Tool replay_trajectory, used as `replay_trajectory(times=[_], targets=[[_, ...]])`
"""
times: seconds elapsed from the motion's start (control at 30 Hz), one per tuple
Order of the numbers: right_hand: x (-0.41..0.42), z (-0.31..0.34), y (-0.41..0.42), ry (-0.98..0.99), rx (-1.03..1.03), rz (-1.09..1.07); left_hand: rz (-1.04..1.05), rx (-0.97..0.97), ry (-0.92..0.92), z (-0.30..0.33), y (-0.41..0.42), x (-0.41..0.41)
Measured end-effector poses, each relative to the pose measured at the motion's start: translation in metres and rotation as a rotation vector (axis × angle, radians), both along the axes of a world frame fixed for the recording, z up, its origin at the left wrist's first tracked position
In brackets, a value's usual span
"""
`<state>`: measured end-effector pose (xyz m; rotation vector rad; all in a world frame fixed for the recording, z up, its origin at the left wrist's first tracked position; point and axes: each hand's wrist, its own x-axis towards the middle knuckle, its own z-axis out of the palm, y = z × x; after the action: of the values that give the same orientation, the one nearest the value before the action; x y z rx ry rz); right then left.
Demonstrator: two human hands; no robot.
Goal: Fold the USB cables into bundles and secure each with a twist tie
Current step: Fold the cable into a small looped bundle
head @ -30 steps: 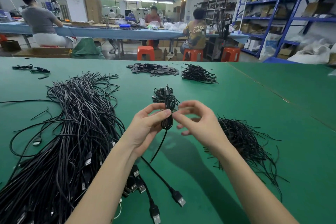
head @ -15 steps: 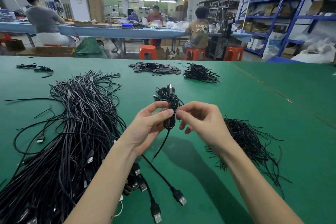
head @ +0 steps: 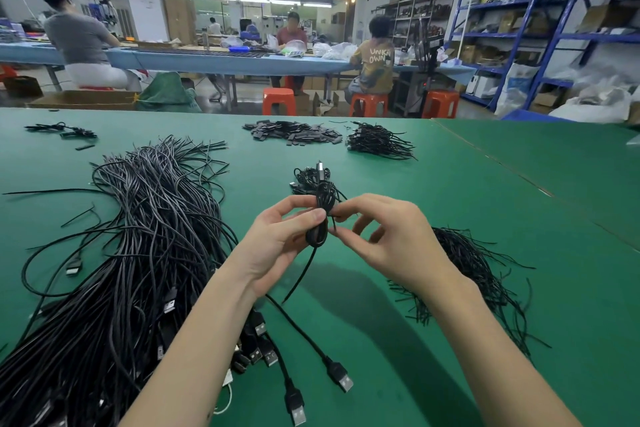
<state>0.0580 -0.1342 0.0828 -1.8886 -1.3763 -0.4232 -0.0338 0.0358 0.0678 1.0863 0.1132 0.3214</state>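
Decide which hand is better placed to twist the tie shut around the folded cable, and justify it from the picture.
Probably the right hand: its fingertips already pinch the twist tie at the bundle's waist, while the left hand grips the folded cable steady.

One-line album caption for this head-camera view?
Left hand grips a folded USB cable while right hand twists a tie.

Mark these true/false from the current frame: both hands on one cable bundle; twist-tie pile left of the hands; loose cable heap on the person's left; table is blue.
1. Both the left hand and right hand hold one cable bundle. True.
2. The twist-tie pile lies left of the hands. False: it lies to their right.
3. The loose cable heap lies on the person's left. True.
4. The table is blue. False: green.
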Motion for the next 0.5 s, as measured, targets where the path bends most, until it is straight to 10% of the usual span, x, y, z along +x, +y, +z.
replay_trajectory(times=[0.17, 0.37, 0.5], targets=[[-0.003, -0.003, 0.005, 0.206, 0.095, 0.003, -0.027, 0.065, -0.037, -0.001, 0.0, -0.001], [-0.01, 0.003, 0.015, 2.05, 0.318, 0.411, 0.118, 0.354, -0.191, 0.003, -0.006, 0.002], [-0.008, -0.007, 0.018, 1.195, 0.235, 0.123, 0.163, 0.317, -0.102, 0.0, -0.006, 0.003]])
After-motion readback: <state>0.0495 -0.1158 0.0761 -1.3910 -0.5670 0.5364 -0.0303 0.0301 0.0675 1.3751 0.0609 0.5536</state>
